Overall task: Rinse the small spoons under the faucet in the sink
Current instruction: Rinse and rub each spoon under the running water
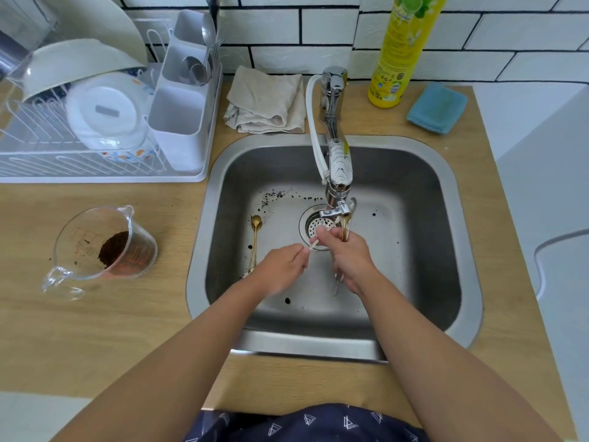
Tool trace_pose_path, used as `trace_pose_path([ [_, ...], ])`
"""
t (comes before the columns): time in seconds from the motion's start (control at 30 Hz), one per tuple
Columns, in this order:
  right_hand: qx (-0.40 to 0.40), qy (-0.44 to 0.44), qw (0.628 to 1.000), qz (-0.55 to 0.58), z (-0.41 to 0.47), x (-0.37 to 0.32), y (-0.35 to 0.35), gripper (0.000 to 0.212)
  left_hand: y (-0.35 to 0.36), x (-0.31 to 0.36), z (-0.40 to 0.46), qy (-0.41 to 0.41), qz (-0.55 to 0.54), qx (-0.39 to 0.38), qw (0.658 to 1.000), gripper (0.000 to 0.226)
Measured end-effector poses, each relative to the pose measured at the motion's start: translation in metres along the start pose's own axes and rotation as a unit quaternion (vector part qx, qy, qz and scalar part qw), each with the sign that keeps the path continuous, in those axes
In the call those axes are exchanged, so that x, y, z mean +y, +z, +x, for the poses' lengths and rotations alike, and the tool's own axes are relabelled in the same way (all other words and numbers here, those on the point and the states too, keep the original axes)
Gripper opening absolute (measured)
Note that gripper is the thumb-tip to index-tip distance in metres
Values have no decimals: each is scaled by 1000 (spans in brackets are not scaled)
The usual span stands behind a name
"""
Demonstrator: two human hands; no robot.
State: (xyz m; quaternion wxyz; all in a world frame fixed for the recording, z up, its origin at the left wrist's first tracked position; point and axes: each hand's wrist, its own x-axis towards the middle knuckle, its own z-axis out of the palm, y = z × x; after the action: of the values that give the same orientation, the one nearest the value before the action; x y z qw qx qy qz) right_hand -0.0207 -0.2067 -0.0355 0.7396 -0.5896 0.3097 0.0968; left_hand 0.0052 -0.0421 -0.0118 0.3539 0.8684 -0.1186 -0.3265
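Observation:
Both hands are over the steel sink (446,193), just below the faucet (338,173) spout. My right hand (349,260) grips small gold spoons (345,229); their bowls point up under the spout and the handle ends stick out below the palm. My left hand (280,269) pinches the white end of a spoon handle (310,247) next to the right thumb. More gold spoons (255,237) lie on the sink floor at the left, partly hidden by my left hand. Dark coffee grounds speckle the basin. Whether water is running is not clear.
A measuring cup with coffee grounds (105,247) lies tilted on the wooden counter at the left. A white dish rack (95,122) with bowls and cutlery stands at the back left. Behind the sink are a folded cloth (267,100), a yellow bottle (401,49) and a blue sponge (438,108).

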Motion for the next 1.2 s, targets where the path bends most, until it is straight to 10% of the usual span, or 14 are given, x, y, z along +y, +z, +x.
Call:
trace_pose_path([
  [0.17,-57,12,997,-51,-7,5,8,10,6,9,-14,-70,-242,-7,968,34],
  [0.4,52,1,992,116,3,-10,-8,20,-2,18,-14,-67,-231,-65,969,32],
  [0.6,-27,17,999,-16,-6,-3,6,7,-4,20,-10,-91,-245,-49,964,34],
  [0.73,99,22,985,137,6,-11,-8,12,-6,11,-17,-93,-220,-70,969,30],
  [0.87,-6,8,1000,-21,-2,1,2,14,-5,8,-16,-98,-215,-59,970,30],
  [1.2,0,13,1000,15,2,-1,6,19,-1,-17,-20,-9,80,44,996,40],
])
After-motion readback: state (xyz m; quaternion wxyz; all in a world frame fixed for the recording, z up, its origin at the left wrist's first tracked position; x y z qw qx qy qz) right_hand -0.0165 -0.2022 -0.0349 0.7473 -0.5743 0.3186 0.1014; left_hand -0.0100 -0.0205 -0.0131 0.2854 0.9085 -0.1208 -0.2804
